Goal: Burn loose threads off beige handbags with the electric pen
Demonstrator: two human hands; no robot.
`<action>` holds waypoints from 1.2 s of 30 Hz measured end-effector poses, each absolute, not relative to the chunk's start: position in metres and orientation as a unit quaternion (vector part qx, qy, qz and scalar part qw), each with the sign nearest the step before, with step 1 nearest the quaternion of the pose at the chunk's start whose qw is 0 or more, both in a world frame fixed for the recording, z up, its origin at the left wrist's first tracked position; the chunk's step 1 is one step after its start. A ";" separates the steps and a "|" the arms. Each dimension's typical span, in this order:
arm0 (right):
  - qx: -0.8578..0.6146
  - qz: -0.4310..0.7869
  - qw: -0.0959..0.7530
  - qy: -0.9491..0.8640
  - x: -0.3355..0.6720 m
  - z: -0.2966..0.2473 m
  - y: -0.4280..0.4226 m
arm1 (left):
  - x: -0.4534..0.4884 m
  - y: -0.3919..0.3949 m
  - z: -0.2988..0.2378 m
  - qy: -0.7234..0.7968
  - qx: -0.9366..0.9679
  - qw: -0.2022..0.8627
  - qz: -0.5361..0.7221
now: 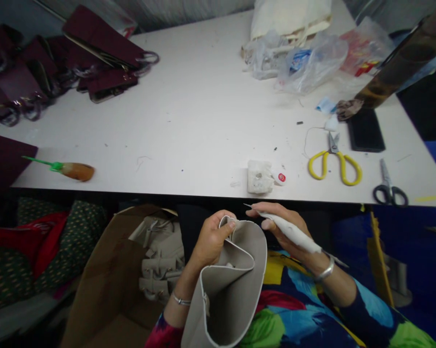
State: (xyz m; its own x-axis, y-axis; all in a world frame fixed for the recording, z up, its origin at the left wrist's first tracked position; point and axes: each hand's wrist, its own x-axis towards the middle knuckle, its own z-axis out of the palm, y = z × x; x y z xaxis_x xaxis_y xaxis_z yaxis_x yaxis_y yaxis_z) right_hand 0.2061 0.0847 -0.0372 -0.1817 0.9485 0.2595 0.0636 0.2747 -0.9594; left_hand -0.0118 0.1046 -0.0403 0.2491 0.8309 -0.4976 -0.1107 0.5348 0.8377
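Note:
My left hand (210,240) pinches the rim of a beige bag body (259,270), thumb inside and fingers outside. Its mouth faces up, and one side panel folds inward. Just right of that rim, my right hand (294,217) is closed around a slim, pointed tool wrapped in white (290,233), its thin metal tip pointing left. The tip is near the bag's edge; I cannot tell whether they touch. On the table edge ahead lies a small whitish block (259,177), beside a little white piece with a red top (281,179).
Yellow-handled scissors (334,159), black-handled scissors (388,188) and a dark box (366,129) lie at right. An orange-handled tool (76,171) and maroon bags (102,41) are at left. A cardboard box (105,270) holds beige bags (162,263). Plastic bags (312,63) lie at the back.

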 end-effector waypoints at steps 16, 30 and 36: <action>-0.455 0.514 0.444 -0.575 0.173 -0.025 0.075 | -0.020 0.094 -0.021 0.532 0.549 0.572 0.296; -0.449 0.471 0.409 -0.639 0.163 -0.017 0.073 | -0.026 0.090 -0.022 0.430 0.502 0.671 0.334; -0.447 0.424 0.412 -0.672 0.159 -0.015 0.071 | -0.028 0.091 -0.023 0.426 0.503 0.668 0.345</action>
State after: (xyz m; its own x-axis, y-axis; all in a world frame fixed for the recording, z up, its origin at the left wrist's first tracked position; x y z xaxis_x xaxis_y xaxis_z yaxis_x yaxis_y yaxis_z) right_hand 0.1589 0.0715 -0.0151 -0.2620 0.9491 0.1746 0.2518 0.2419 -0.9371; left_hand -0.0277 0.0915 -0.0226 0.3985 0.8899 -0.2220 -0.0324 0.2556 0.9662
